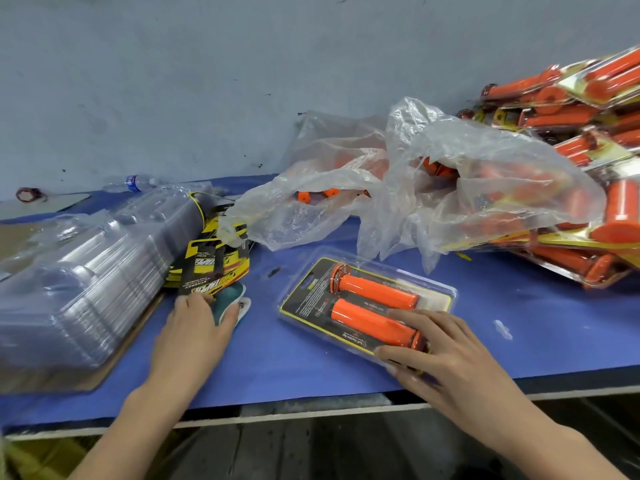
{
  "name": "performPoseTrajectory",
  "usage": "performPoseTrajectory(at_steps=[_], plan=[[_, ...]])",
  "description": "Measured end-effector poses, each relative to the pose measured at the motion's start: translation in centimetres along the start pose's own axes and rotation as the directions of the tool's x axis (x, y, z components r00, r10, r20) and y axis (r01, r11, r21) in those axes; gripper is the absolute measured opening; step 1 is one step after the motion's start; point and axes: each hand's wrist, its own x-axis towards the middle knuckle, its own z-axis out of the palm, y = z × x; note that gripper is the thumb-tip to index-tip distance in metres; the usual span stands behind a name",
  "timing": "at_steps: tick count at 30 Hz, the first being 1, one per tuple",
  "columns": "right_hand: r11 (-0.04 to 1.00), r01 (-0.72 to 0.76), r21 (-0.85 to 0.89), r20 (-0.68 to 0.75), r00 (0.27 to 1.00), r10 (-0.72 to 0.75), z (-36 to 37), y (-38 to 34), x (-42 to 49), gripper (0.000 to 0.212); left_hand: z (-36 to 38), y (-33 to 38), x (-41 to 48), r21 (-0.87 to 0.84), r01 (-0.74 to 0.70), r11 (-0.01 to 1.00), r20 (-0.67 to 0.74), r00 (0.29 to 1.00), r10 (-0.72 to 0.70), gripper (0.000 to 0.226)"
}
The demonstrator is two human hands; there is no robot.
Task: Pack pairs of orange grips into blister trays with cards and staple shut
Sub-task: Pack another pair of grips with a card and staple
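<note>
- Fingers of my right hand (440, 344) lie straight and spread, gripping nothing. They press flat on the near end of the blister tray (446, 296), I judge to keep the plastic closed and stop the pack sliding on the blue table (519, 323).
- Under those fingertips, and running away from them, lie the two orange grips (375, 291), side by side in their hollows with the black and yellow card (304, 303) behind them. The pair looks packed and, as I judge it, waits only for staples.
- My left hand (194, 323) lies over a teal tool (227, 301), which I take for the stapler, near enough to reach without letting go of the tray. The fingers touch it, but I cannot tell whether they close round it.
- Just beyond my left fingertips lie loose cards (214, 268), and outward of them a stack of empty trays (86, 289), both within reach for the next pack.
- Beyond my right fingers sits a crumpled clear bag (450, 168) with more grips inside, and further outward a heap of finished packs (571, 116).
</note>
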Motion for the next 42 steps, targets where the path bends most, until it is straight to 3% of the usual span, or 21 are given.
performPoseTrajectory(at_steps=[2,5,9,14,20,25,30,36,42], plan=[[1.0,0.0,-0.029,-0.003,1.0,0.0,0.1,-0.3,0.1,0.026,0.5,-0.1,-0.1,-0.042,0.001,0.999,0.126,0.992,0.004,0.039],[0.998,-0.029,-0.049,-0.031,0.999,0.027,0.2,-0.7,0.2,0.026,0.2,0.6,-0.4,-0.253,-0.065,0.965,0.203,0.972,0.118,0.025],[0.996,-0.072,-0.061,-0.057,0.996,0.069,0.6,-0.6,0.4,0.025,-2.2,2.5,-2.0,-0.556,0.041,0.83,0.38,0.901,0.211,0.037],[0.99,-0.137,-0.018,-0.063,0.989,0.136,1.3,-0.4,0.2,0.028,-3.3,4.9,-5.0,-0.465,0.186,0.866,0.71,0.663,0.238,0.069],[0.981,-0.189,0.033,-0.087,0.978,0.191,1.2,-1.0,0.3,0.032,-2.2,6.9,-5.6,-0.521,0.318,0.792,0.808,0.483,0.338,0.078],[0.987,-0.163,-0.01,-0.049,0.985,0.163,0.7,-1.1,0.5,0.031,-1.0,9.2,-5.9,-0.573,0.355,0.739,0.793,0.469,0.39,0.064],[0.988,-0.154,-0.018,-0.036,0.987,0.153,0.5,-1.3,0.7,0.026,0.2,9.9,-6.1,-0.555,0.363,0.749,0.791,0.51,0.339,0.09],[0.989,-0.145,0.002,-0.054,0.988,0.145,0.5,-1.6,0.7,0.024,0.3,9.9,-6.3,-0.54,0.337,0.772,0.787,0.527,0.321,0.075],[0.991,-0.129,-0.036,-0.064,0.99,0.126,0.5,-1.5,0.7,0.021,0.3,10.0,-6.5,-0.519,0.334,0.787,0.788,0.543,0.29,0.075]])
